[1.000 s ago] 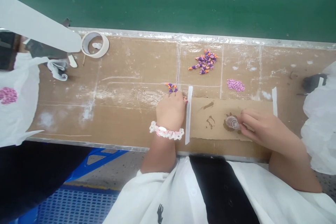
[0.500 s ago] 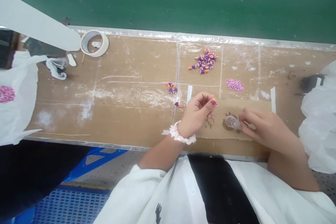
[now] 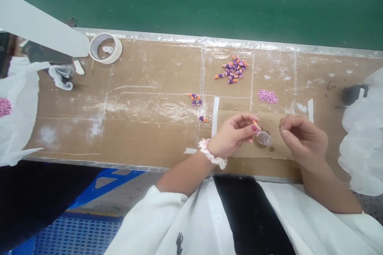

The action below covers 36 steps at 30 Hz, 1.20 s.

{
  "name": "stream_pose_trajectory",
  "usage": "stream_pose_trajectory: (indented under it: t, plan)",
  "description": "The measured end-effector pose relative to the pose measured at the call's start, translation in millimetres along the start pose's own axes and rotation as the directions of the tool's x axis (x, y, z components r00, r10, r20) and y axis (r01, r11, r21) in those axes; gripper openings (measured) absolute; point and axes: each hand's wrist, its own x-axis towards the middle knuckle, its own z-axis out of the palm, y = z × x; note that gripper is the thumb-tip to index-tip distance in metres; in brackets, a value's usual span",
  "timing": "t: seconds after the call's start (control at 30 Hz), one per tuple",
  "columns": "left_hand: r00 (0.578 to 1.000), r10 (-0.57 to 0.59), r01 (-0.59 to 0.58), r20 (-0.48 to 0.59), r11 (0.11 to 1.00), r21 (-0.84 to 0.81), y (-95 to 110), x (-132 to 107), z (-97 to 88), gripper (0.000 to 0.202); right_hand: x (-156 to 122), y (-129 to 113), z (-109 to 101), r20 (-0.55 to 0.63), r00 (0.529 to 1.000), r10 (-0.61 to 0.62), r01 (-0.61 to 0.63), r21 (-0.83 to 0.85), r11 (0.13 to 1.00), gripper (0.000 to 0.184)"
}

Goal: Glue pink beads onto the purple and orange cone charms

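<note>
— Along that worktop [image 3: 134, 135], what's the left hand [image 3: 231, 135] doing?
— Its fingers [image 3: 243, 118] pinch a tiny orange piece [image 3: 255, 122] beside a glass jar [image 3: 264, 138].
— Right hand [image 3: 303, 140]?
— Fingers [image 3: 287, 127] pressed together on something too thin to make out.

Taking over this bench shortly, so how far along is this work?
Done, it seems: a few purple-and-orange cones set apart, one more nearby. In hand: the left hand pinches a tiny orange-tipped piece; the right hand pinches something fine above a clear cup. Remaining: the larger cone pile and pink beads.
</note>
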Motion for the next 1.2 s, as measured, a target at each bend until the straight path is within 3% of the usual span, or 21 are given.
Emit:
stream_pose_trajectory:
  t: [0.13,0.3,0.53,0.9,1.07,1.2]
  plan:
    - [0.999,-0.009,0.009,-0.035,1.000,0.006,-2,0,1.1,0.033,-2,0,0,-0.017,1.000,0.007,-0.007,0.028,1.000,0.012]
    - [0.999,-0.034,0.033,-0.023,0.999,-0.019,-11,1,6.2,0.036,-6,0,4,0.082,0.996,-0.026,0.022,0.041,0.999,0.013]
    - [0.997,-0.081,0.081,-0.016,0.996,-0.047,-15,1,8.3,0.034,-5,-6,11,0.175,0.963,-0.205,0.226,-0.112,0.968,0.019]
    - [0.995,-0.089,0.087,-0.036,0.994,-0.060,-14,0,9.3,0.034,-4,-4,13,0.212,0.948,-0.239,0.288,-0.250,0.924,0.019]
    - [0.998,-0.026,0.026,-0.062,1.000,-0.011,-15,0,9.5,0.034,-10,-1,13,0.214,0.934,-0.286,0.347,-0.348,0.871,0.023]
    - [0.994,-0.002,0.002,-0.112,1.000,-0.003,-16,0,11.3,0.037,-12,-3,14,0.205,0.944,-0.260,0.321,-0.374,0.870,0.024]
